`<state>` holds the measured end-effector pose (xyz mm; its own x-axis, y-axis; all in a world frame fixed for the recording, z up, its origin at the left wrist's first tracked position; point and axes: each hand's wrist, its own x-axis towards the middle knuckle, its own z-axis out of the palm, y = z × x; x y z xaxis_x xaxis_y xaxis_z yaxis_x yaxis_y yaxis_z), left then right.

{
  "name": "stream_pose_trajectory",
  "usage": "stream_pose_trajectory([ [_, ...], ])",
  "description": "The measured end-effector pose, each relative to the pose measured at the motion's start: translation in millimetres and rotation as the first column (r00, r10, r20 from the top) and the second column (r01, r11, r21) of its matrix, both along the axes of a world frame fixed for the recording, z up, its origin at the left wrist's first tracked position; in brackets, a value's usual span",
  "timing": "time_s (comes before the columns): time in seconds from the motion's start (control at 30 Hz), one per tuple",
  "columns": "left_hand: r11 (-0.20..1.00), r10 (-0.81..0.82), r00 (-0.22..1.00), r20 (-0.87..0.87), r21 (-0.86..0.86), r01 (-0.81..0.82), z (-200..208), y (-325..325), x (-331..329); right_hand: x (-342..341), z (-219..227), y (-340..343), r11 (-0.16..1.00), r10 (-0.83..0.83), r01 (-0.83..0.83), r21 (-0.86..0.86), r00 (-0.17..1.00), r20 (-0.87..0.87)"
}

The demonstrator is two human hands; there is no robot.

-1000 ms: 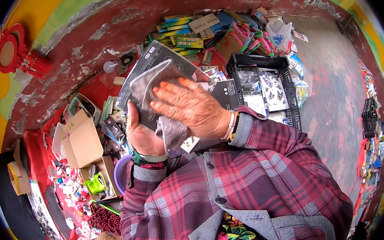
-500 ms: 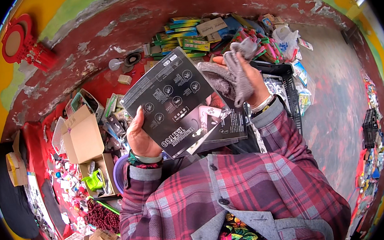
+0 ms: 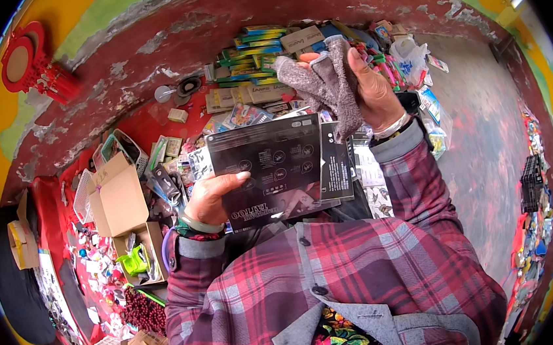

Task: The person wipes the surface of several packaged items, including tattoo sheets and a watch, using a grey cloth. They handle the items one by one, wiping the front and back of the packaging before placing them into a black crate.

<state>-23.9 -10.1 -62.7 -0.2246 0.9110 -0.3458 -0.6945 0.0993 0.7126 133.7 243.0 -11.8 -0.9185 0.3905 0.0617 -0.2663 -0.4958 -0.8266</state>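
A flat black packet (image 3: 274, 148) with pale line drawings and a glossy clear cover is upside down in front of me. My left hand (image 3: 208, 199) grips its left edge, thumb on top and fingers hidden underneath. Raised at the upper right, my right hand (image 3: 375, 95) holds a crumpled grey-brown cloth (image 3: 330, 89) between thumb and fingers, apart from the packet. Another black packet (image 3: 337, 174) lies lower, partly covered by the first. Printed sheets (image 3: 372, 177) show below my right forearm.
An open cardboard box (image 3: 117, 193) stands at the left, near a white basket (image 3: 120, 147). Stacked yellow-green boxes (image 3: 258, 52) line the wall. A white plastic bag (image 3: 410, 59) lies at the far right, and a black crate (image 3: 532, 191) by the right wall.
The packet has turned more level and flatter before me. My right hand has lifted the cloth up and away from it, uncovering more of the goods behind.
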Motion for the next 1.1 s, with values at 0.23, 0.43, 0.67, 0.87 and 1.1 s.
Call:
stream_pose_trajectory([
  [0.23, 0.971, -0.234, 0.954, -0.185, -0.085, 0.222, 17, 22, 13, -35, 17, -39, 0.428, -0.017, -0.274, 0.861, 0.95, 0.31],
  [0.43, 0.993, -0.03, 0.916, -0.4, 0.089, 0.071, 7, 28, 20, -41, 0, -52, 0.516, 0.003, -0.331, 0.79, 0.923, 0.385],
  [0.67, 0.978, 0.183, 0.956, -0.227, 0.142, -0.154, 9, 21, 18, -28, -3, -37, 0.614, 0.033, -0.259, 0.745, 0.952, 0.303],
  [0.87, 0.975, 0.208, 0.932, -0.298, 0.14, -0.173, 6, 14, 7, -8, -12, -18, 0.777, 0.096, -0.311, 0.548, 0.918, 0.385],
  [1.1, 0.83, 0.552, 0.824, -0.131, 0.178, -0.528, 24, -9, -33, 24, -24, -2, 0.812, -0.083, -0.172, 0.557, 0.911, 0.403],
])
